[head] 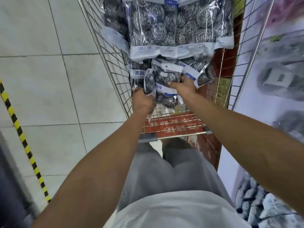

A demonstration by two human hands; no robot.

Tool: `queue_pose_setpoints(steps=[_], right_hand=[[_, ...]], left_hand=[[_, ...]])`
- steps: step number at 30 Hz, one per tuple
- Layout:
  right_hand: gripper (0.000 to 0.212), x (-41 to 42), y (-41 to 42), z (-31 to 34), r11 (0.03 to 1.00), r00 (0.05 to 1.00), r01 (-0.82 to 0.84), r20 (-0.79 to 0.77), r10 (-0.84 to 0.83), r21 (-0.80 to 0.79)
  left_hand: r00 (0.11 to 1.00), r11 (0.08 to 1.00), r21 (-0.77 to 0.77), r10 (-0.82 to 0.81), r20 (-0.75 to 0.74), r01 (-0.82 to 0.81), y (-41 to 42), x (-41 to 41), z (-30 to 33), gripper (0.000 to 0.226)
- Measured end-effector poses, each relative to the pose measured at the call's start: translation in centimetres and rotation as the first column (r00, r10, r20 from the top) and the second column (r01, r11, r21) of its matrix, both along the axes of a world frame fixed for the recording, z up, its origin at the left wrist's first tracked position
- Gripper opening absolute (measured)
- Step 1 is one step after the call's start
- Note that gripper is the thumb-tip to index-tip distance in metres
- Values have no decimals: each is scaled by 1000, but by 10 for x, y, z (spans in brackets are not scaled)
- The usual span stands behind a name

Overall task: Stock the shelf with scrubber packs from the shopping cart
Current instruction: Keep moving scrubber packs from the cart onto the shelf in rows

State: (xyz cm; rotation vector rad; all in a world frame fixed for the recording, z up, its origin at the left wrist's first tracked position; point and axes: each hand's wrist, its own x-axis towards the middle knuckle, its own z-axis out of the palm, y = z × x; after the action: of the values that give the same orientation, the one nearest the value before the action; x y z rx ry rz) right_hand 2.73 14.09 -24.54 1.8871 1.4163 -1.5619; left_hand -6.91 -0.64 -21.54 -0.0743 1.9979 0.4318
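Observation:
A wire shopping cart (pixel 113 51) stands in front of me, filled with clear packs of steel-wool scrubbers with white and blue labels. Two big packs (pixel 164 25) lie at the far end. Several small packs crowd the near end. My left hand (pixel 142 100) grips a narrow small pack (pixel 149 83) at its lower edge. My right hand (pixel 184 87) grips another small scrubber pack (pixel 166 78) near the middle of the pile, with its thumb on top. Both arms reach down into the cart.
A white shelf unit (pixel 276 76) with blurred hanging goods runs along the right of the cart. A red sign panel (pixel 174 125) lies at the cart's near end. Pale floor tiles and a yellow-black striped line (pixel 21 134) are on the left.

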Motion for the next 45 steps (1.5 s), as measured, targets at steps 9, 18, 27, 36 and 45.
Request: queue_pose_setpoints(steps=[9, 18, 27, 36, 45], right_hand=[[46, 20, -14, 69, 984, 988, 108, -125, -91, 139], [36, 57, -25, 178, 850, 812, 514, -382, -441, 112], [20, 131, -89, 258, 427, 372, 904, -556, -743, 35], [68, 237, -173, 292, -104, -100, 994, -552, -828, -24], [63, 340, -258, 307, -264, -314, 949, -549, -775, -170]], left_hand=[[994, 978, 192, -69, -85, 84, 7, -15, 63, 42], [998, 914, 402, 30, 61, -52, -9, -30, 151, 43], [958, 848, 527, -105, 267, -54, -3, -23, 229, 27], [872, 778, 612, -391, 295, 142, 7, 56, 273, 18], [728, 658, 645, -648, 222, 389, -2, 167, 291, 61]])
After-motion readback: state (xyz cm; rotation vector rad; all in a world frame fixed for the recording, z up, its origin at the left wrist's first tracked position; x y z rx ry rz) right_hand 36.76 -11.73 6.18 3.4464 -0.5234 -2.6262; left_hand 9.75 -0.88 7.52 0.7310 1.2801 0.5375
